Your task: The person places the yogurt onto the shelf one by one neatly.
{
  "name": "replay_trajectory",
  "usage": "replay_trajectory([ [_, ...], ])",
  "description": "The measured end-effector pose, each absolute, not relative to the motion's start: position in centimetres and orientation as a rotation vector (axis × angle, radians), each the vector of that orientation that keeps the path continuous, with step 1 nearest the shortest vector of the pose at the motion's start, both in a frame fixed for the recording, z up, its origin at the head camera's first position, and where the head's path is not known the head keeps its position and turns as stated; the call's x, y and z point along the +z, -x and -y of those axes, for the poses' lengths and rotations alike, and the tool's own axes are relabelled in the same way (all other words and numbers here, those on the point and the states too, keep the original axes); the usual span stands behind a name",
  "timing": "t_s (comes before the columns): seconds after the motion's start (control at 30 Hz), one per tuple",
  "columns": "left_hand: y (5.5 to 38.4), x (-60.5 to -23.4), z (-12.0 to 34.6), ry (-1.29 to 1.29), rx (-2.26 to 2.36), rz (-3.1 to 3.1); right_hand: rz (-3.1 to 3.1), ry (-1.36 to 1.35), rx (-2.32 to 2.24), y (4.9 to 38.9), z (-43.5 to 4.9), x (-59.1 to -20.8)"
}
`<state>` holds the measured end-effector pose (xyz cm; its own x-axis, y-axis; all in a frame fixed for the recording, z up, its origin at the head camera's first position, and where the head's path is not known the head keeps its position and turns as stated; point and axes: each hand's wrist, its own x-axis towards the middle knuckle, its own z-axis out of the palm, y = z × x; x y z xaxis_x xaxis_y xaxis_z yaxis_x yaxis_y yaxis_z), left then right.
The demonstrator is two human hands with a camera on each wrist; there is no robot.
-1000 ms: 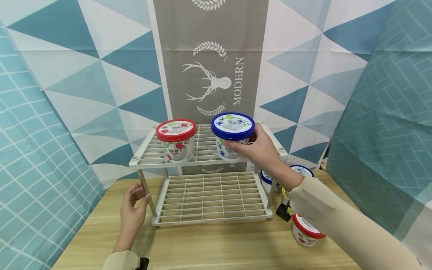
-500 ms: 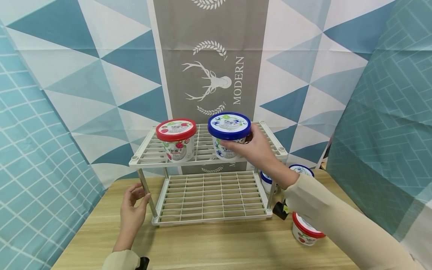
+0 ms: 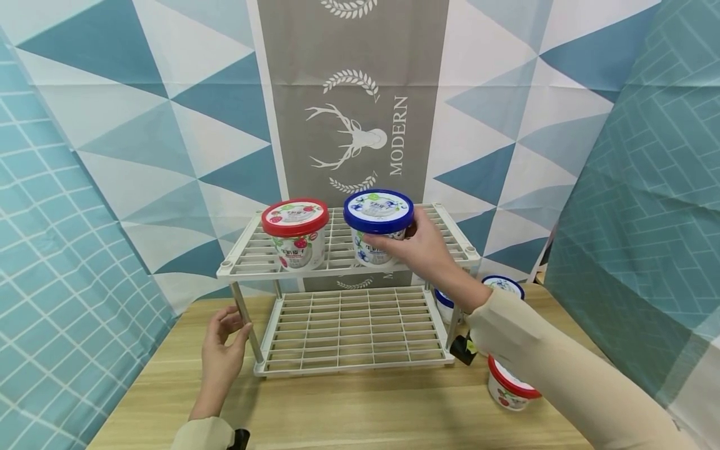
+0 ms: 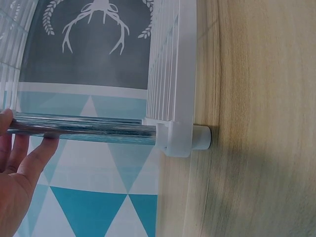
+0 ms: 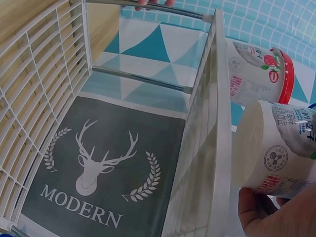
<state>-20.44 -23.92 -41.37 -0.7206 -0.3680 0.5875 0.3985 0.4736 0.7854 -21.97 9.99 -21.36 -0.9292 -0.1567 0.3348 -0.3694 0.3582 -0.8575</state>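
Head view: the right hand [image 3: 419,244] grips a blue-lidded blueberry tub [image 3: 378,225] at the white rack's upper shelf [image 3: 337,272] (contact unclear), beside a red-lidded strawberry tub [image 3: 296,234]; the left hand [image 3: 223,353] pinches the front-left metal post [image 4: 98,127].

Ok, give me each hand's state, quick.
Left hand: closed, holding the near-left rack post.
Right hand: closed, holding the blue-lidded tub.

Lower shelf [image 3: 354,367] reachable from front; red-lidded tub [image 3: 296,236] bars way left of blue-lidded tub [image 3: 375,224]
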Motion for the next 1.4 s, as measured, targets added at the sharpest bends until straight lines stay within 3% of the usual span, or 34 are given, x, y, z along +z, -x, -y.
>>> replay_trajectory([
  [1.13,20.4,-41.3,23.9,0.003,-1.328,2.0,2.422,-0.425,1.652,23.4,-9.1,-22.1],
  [1.4,19.3,-39.8,22.9,0.011,-1.368,1.975,2.442,-0.402,1.647,23.6,-8.8,-22.4],
])
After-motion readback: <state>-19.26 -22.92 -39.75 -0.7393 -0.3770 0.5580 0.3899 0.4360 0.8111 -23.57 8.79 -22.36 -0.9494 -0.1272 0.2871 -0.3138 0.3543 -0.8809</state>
